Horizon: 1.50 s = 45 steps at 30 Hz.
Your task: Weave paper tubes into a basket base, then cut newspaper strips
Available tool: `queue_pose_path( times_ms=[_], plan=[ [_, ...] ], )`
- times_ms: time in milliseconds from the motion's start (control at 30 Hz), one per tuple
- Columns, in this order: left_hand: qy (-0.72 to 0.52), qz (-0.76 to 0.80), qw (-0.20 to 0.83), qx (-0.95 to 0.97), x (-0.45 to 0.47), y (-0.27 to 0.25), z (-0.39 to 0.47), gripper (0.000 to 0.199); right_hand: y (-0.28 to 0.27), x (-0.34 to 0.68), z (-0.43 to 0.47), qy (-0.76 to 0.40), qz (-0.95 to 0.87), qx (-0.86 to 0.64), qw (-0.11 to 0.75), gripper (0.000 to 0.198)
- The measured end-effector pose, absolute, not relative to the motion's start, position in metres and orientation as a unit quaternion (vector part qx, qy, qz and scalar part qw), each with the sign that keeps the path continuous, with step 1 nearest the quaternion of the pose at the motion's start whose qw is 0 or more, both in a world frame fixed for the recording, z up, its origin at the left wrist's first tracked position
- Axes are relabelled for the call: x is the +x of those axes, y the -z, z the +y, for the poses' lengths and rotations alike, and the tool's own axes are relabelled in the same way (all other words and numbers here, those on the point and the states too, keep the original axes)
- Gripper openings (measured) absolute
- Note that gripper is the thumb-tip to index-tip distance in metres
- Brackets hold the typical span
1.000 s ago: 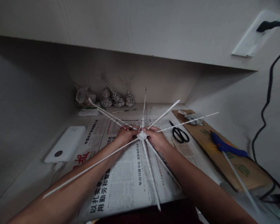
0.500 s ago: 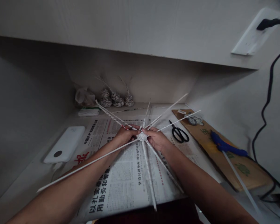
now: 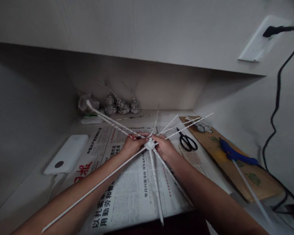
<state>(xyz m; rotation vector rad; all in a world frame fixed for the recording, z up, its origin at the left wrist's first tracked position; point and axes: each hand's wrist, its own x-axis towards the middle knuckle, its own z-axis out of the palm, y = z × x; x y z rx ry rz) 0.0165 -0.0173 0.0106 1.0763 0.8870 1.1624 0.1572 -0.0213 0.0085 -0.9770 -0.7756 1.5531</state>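
- Radiating from one woven paper hub (image 3: 150, 144), the centre of this clock face, paper rods (image 3: 156, 182) run out: one each toward 5, 6 and 8 o'clock, and overlapping ones toward 10 and 2 that are hard to count.
- Three woven gourd shapes (image 3: 122, 106) sit at 11 o'clock, by the back wall.
- One pair of black scissors (image 3: 188, 142) lies near 3 o'clock; farther out that way, one blue glue gun (image 3: 237, 156) rests on one cardboard sheet (image 3: 250, 178).
- One white power bank (image 3: 67, 153) lies at 9 o'clock on the table (image 3: 36, 186).
- The left hand (image 3: 133, 143), at the hub's 9 o'clock, is nearly closed, pinching the hub's edge.
- The right hand (image 3: 165, 147), at 3 o'clock, is curled likewise, thumb at the hub.
- Newspaper (image 3: 129, 182) spreads below both hands.
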Motion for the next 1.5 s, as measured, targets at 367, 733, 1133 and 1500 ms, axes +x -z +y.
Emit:
queue_pose_path(
  times_ms=[367, 733, 1133, 1500],
  plan=[
    [-0.502, 0.445, 0.538, 0.511, 0.014, -0.005, -0.015, 0.025, -0.007, 0.163, -0.022, -0.642, -0.363, -0.454, 0.500, 0.027],
    [-0.511, 0.484, 0.456, 0.544, 0.013, -0.004, -0.015, 0.014, -0.008, 0.159, -0.026, -0.640, -0.376, -0.457, 0.490, 0.039],
    [-0.514, 0.501, 0.453, 0.529, 0.016, -0.009, -0.019, 0.019, -0.018, 0.164, -0.022, -0.657, -0.284, -0.520, 0.466, 0.054],
    [-0.510, 0.494, 0.477, 0.517, 0.017, -0.006, -0.021, 0.022, -0.025, 0.169, -0.020, -0.676, -0.287, -0.533, 0.420, 0.035]
  ],
)
